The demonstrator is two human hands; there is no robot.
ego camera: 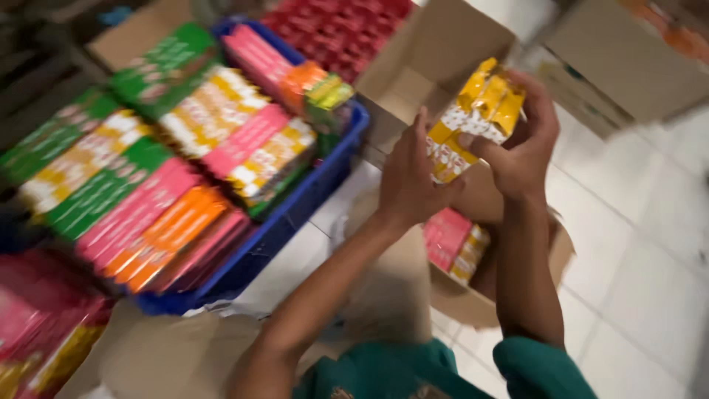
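Both hands grasp a yellow-and-white wrapped bundle of packets (476, 118) above an open brown cardboard box (509, 284): the left hand (408, 181) cups its near side, the right hand (526, 144) clasps its far side. The slick wrapper could slip and drop onto the pink packets (445, 236) in the box. Beyond, a blue plastic crate (295, 214) holds stacked green, pink and orange packs.

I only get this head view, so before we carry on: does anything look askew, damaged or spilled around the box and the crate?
Nothing spilled. The cardboard box looks worn, its flap edge ragged. Packets in the blue crate are heaped above its rim, some tilted. Both hands, left hand and right hand, hold a yellow packet bundle.
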